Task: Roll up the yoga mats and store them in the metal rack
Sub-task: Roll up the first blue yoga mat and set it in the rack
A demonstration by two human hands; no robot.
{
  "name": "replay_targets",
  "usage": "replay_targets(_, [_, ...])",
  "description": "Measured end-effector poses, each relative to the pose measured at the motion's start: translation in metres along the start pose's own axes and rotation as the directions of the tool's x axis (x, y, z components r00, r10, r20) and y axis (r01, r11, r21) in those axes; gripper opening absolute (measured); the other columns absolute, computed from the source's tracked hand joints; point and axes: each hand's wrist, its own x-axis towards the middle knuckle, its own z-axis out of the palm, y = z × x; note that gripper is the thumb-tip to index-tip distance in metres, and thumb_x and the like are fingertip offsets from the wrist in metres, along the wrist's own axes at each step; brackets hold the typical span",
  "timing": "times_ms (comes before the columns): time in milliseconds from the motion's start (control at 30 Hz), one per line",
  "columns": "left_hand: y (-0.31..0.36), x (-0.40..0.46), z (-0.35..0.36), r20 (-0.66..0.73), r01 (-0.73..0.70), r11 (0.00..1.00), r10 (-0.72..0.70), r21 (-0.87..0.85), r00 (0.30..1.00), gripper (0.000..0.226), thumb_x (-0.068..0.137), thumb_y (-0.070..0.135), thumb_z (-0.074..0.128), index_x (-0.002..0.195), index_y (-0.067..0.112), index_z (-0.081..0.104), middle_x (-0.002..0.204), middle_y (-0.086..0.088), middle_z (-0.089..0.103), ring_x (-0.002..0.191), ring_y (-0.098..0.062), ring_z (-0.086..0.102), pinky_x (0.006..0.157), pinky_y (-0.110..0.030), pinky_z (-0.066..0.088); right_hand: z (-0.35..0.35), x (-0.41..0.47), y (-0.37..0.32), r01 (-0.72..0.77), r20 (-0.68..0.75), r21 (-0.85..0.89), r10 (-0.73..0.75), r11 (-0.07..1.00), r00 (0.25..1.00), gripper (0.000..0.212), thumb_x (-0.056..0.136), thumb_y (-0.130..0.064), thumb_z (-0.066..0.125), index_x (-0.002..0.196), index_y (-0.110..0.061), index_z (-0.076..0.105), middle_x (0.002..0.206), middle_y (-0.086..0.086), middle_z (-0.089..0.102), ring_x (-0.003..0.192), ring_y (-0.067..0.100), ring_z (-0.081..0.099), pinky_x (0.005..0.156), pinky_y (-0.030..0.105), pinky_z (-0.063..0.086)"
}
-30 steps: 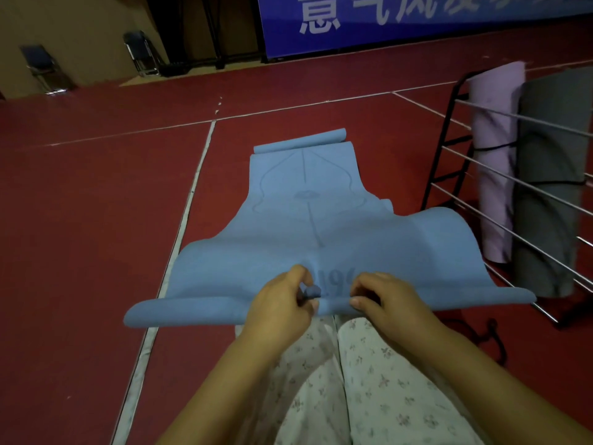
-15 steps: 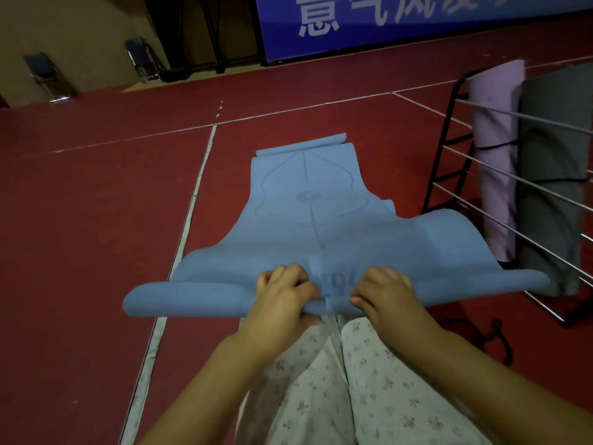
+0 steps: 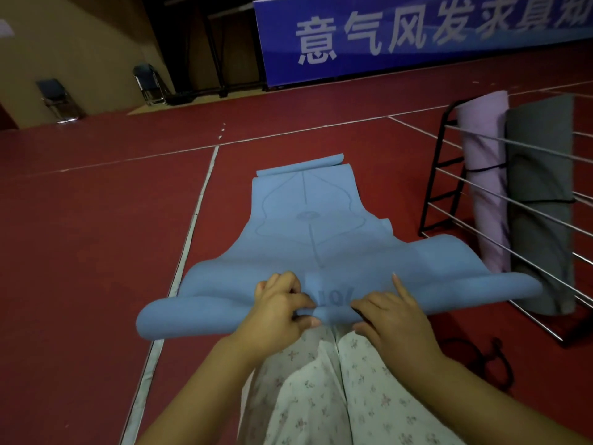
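the blue yoga mat (image 3: 308, 239) lies lengthwise on the red floor (image 3: 96, 239) in front of me, its near end lifted and curled over into the start of a roll, its far end curled up in a small lip. i see the left hand (image 3: 276, 311) gripping that rolled edge, fingers curled over the top and thumb tucked under the front. the right hand (image 3: 393, 319) holds the same edge just beside it, thumb pinching underneath while one finger points straight out along the mat's surface; the rest of its fingers are hidden behind the hand, so i can't say how they lie. dark print on the mat between the two hands is partly covered and unreadable to me.

to the right stands the metal rack (image 3: 449, 200), cut off by the frame edge, with a rolled pink mat (image 3: 484, 175) and a rolled grey mat (image 3: 542, 203) upright inside, side by side. a dark cord (image 3: 491, 358) lies on the floor near the rack's foot, too dim to make out. floral trousers (image 3: 321, 387) fill the bottom. far back, a blue banner (image 3: 401, 33) runs out of frame, and two folding chairs (image 3: 149, 83) sit blurred by the wall.
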Motion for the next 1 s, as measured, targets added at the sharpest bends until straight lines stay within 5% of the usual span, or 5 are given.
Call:
replay_targets(300, [-0.003, 0.005, -0.006, -0.026, -0.079, 0.988, 0.083, 0.132, 0.996, 0.049, 0.076, 0.055, 0.050, 0.103, 0.020, 0.072, 0.075, 0.009, 0.056, 0.068, -0.011, 0.058, 0.065, -0.017, 0.044, -0.005, 0.020, 0.010, -0.110, 0.089, 0.227, 0.092, 0.968, 0.992, 0.010, 0.086, -0.030, 0.064, 0.089, -0.022, 0.067, 0.083, -0.010, 0.064, 0.079, 0.006, 0.055, 0.098, 0.013, 0.023])
replay_targets(533, [0.003, -0.003, -0.005, -0.022, -0.097, 0.944, 0.109, 0.315, 0.994, 0.046, 0.041, 0.045, 0.084, 0.072, 0.020, 0.061, 0.065, 0.006, 0.056, 0.055, -0.015, 0.057, 0.047, -0.022, 0.043, 0.010, 0.017, 0.014, -0.153, 0.046, 0.157, 0.147, 0.976, 0.988, 0.023, 0.084, -0.037, 0.050, 0.080, -0.023, 0.068, 0.077, -0.009, 0.060, 0.072, 0.009, 0.058, 0.102, 0.030, 0.027])
replay_targets(700, [0.003, -0.005, -0.008, -0.100, -0.030, 0.961, 0.059, 0.276, 0.993, 0.022, 0.062, 0.041, 0.049, 0.064, 0.023, 0.062, 0.061, 0.008, 0.054, 0.051, -0.011, 0.055, 0.044, -0.022, 0.038, 0.016, 0.005, 0.003, -0.175, -0.123, -0.001, 0.173, 0.985, 0.977, 0.028, 0.078, -0.038, 0.044, 0.080, -0.027, 0.069, 0.098, -0.003, 0.045, 0.090, 0.015, 0.047, 0.103, 0.043, 0.019])
replay_targets(867, [0.006, -0.005, -0.011, -0.096, 0.033, 0.969, -0.010, 0.246, 0.995, 0.024, 0.062, 0.043, 0.047, 0.064, 0.027, 0.065, 0.061, 0.010, 0.056, 0.050, -0.009, 0.057, 0.041, -0.022, 0.038, 0.001, 0.002, 0.009, -0.094, -0.036, -0.046, 0.092, 0.994, 0.995, 0.045, 0.044, -0.042, 0.090, 0.082, -0.028, 0.072, 0.080, -0.005, 0.056, 0.073, 0.016, 0.060, 0.102, 0.043, 0.023])
replay_targets(1000, [0.000, -0.005, -0.011, -0.106, 0.073, 0.988, -0.059, 0.136, 0.993, 0.023, 0.066, 0.042, 0.053, 0.073, 0.026, 0.069, 0.067, 0.010, 0.061, 0.055, -0.011, 0.061, 0.046, -0.022, 0.043, -0.003, 0.010, 0.021, -0.066, -0.051, 0.034, 0.067, 0.997, 0.996, 0.030, 0.069, -0.047, 0.061, 0.087, -0.027, 0.075, 0.073, -0.008, 0.059, 0.066, 0.014, 0.062, 0.102, 0.039, 0.025])
